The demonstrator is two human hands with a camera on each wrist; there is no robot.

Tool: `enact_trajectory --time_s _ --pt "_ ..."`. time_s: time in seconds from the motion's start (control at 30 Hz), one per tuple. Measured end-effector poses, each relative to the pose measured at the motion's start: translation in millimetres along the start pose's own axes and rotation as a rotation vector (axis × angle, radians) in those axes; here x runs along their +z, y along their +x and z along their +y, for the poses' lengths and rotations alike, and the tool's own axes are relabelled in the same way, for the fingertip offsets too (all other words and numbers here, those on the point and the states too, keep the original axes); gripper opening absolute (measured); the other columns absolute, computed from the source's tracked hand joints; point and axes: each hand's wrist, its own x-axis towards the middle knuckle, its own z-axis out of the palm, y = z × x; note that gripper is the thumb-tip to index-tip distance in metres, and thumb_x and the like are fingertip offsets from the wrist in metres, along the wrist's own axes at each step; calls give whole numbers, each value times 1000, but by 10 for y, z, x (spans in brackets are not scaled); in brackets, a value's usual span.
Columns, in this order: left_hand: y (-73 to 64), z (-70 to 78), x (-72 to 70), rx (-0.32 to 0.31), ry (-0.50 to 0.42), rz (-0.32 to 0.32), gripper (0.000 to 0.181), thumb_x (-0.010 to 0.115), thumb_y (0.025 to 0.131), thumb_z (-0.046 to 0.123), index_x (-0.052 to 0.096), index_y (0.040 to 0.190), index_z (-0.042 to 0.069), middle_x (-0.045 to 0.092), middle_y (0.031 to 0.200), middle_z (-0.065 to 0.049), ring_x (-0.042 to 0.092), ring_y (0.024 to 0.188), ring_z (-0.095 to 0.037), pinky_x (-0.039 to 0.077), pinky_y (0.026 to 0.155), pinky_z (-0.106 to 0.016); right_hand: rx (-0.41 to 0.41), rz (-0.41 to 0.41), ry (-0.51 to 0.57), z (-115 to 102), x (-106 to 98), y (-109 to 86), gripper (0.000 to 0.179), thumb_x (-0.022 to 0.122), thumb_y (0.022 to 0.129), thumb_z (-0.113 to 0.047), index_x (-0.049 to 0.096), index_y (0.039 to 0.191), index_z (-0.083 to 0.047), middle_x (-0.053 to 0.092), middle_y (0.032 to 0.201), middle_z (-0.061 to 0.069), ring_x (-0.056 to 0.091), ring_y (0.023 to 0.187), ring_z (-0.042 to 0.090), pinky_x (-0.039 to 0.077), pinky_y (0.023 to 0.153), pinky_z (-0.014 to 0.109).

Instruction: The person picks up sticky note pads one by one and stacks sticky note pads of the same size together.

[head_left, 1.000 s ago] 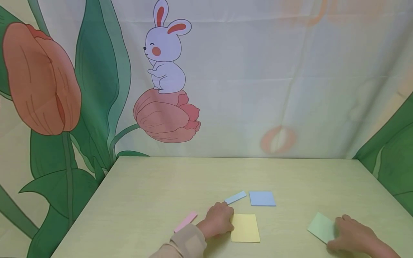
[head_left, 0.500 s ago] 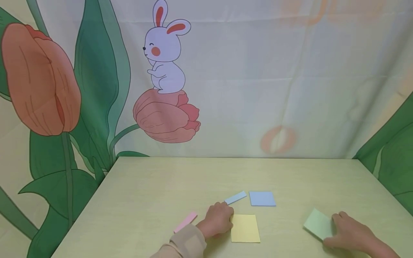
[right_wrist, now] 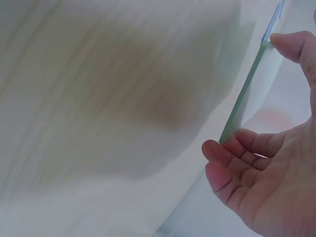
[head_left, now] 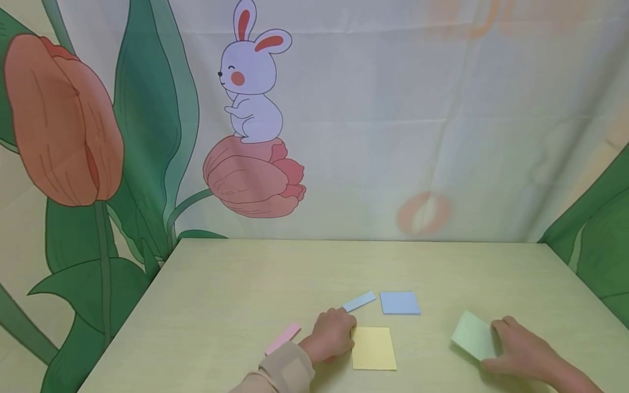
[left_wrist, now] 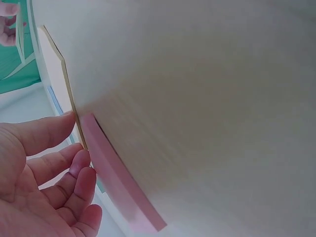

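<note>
Behind the far edge of the tabletop (head_left: 236, 289) hangs a cloth (head_left: 363, 120) printed with tulips and a rabbit. Leftmost on the tabletop lies a pink strip (head_left: 282, 339), its long axis slanting, the right end nearer the far edge than the left. Beside it, the left hand (head_left: 331, 334) reaches in from the near side with its fingers bent, thumb and forefinger at the left edge of the yellow pad. In the left wrist view a pink bar (left_wrist: 123, 182) slants close by the fingertips; whether they pinch it, pinch the yellow pad or only touch, I cannot tell.

Just past the knuckles, a light blue strip (head_left: 359, 301) slants, its right end toward the far edge. The yellow pad (head_left: 373, 348) lies flat nearer the front, its sides roughly in line with the tabletop's far edge. The blue pad (head_left: 400, 303), also flat, sits behind it, a little right, beside the light blue strip.

Toward the tabletop's right edge, the green pad (head_left: 473, 335) is held off the surface. It looks about square, without a clear long axis, and is turned cornerwise, one corner toward the far edge, another toward the left. The right hand (head_left: 523, 352) grasps it from the right, thumb and fingers on opposite edges.
</note>
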Motion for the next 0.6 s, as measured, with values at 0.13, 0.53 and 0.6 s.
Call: enact_trajectory --time_s 0.13,0.53,0.6 --pt "-2 7 -7 1 7 3 14 71 67 20 63 76 12 47 67 5 42 64 -11 34 58 -23 -19 10 28 -32 12 14 76 74 55 -44 50 103 9 50 90 12 48 74 17 46 62 33" --pt "-6 8 -3 8 21 16 12 71 67 19 62 72 13 47 66 5 42 64 -11 34 58 -23 -62 41 56 -146 19 45 80 75 53 -44 49 106 11 51 96 15 51 81 20 48 69 38" --pt "-3 4 3 10 23 20 11 70 67 19 62 71 13 47 66 5 42 64 -11 34 58 -23 -73 51 53 -175 19 46 80 75 53 -44 50 105 10 51 95 15 51 81 20 48 70 38"
